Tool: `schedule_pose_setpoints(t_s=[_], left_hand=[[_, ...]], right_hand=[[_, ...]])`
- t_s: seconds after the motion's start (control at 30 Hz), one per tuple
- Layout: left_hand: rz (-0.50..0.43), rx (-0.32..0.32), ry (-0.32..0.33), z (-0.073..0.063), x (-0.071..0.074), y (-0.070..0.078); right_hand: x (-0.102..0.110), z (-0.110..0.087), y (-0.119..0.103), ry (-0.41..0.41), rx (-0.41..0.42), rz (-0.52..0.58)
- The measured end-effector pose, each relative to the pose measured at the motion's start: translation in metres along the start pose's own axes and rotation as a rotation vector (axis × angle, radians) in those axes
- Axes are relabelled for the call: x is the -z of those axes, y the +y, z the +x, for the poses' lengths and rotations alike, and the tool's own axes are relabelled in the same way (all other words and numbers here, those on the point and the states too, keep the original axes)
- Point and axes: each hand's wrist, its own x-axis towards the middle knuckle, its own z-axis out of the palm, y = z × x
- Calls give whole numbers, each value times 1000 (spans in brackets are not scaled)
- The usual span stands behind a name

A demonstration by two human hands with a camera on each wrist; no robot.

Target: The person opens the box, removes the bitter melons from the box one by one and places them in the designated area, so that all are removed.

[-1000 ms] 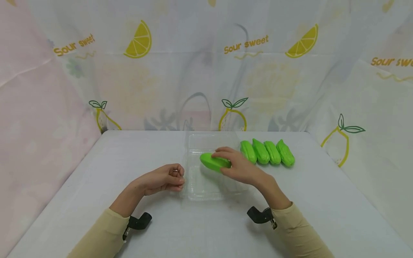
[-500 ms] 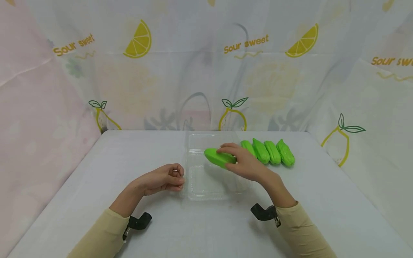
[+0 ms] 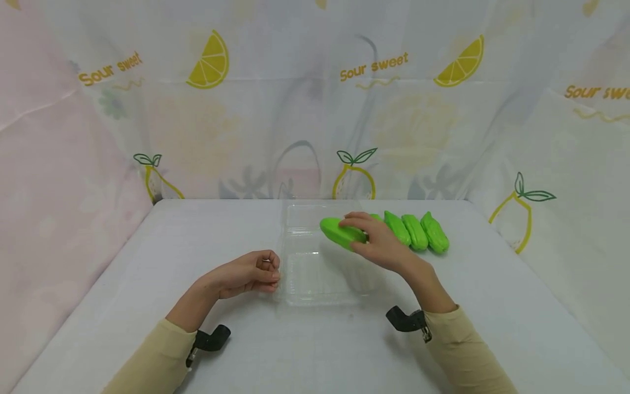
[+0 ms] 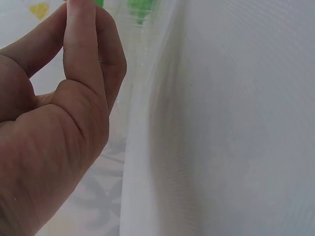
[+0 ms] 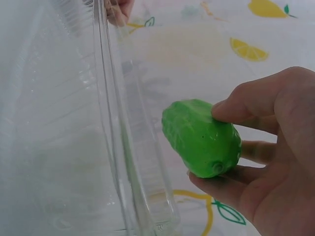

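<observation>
My right hand grips a bumpy, glossy green bitter melon between thumb and fingers, above a clear plastic box. In the right wrist view the bitter melon is held clear of the box wall, its blunt end towards the camera. My left hand pinches the left edge of the box with curled fingers. The left wrist view shows this hand close up, with the fingertips cut off at the top.
Several more green bitter melons lie in a row on the white tablecloth, right of the box; my right hand partly hides the leftmost. A lemon-print cloth hangs behind the table.
My right hand has moved right and away from me, carrying the bitter melon over the box towards the row. My left hand has stayed at the box edge.
</observation>
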Motion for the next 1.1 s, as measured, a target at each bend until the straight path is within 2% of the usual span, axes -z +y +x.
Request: schedule_pose_setpoints(t_s=[0.2,0.47,0.8,1.1], left_hand=[[3,-3,8,0,1,0],[2,-13,0,1,0,2],[-2,2,8,0,0,1],[1,-2,0,0,0,0]], right_hand=[[3,3,9,40,-22,21],[16,2,21,156,-38,53],[31,-6,34,240,-108,21],[45,-15,47,267,-157,42]])
